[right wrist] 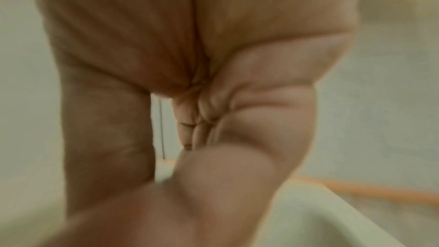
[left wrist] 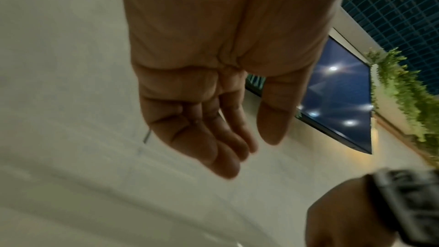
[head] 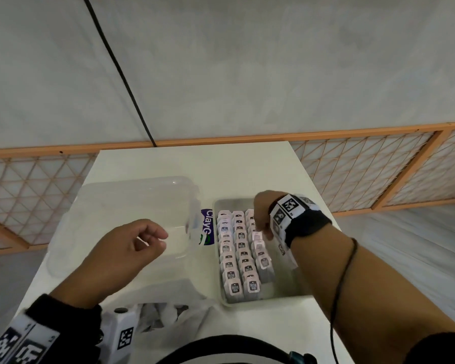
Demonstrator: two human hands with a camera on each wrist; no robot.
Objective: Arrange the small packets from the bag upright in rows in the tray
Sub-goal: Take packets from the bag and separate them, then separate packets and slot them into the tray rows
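- Standing upright in the white tray (head: 286,292), the small packets (head: 241,256) fill two full rows on its left and a third row that runs only part of the way; the tray's right side is bare.
- Judging by that, the step in hand is building the third row, at its far end.
- The right hand (head: 262,215) is down over the far part of the third row, fingers bent toward the packet tops. Whether it pinches a packet or only nudges one straight, I cannot tell: the head view hides the fingertips and the right wrist view is a blur of curled fingers.
- The left hand (head: 132,243) hovers over the counter (head: 247,166), loosely curled and holding nothing; the left wrist view shows its fingers relaxed and apart from the thumb.
- The bag (head: 168,311), a thin plastic one with more packets inside, lies at the counter's near edge, just beside the tray's near left corner.
- A clear plastic tub (head: 132,206) sits left of the tray.
- Next move, as I judge it: one hand takes another packet from the bag and sets it on end against the last one in the third row, without tipping its neighbours.
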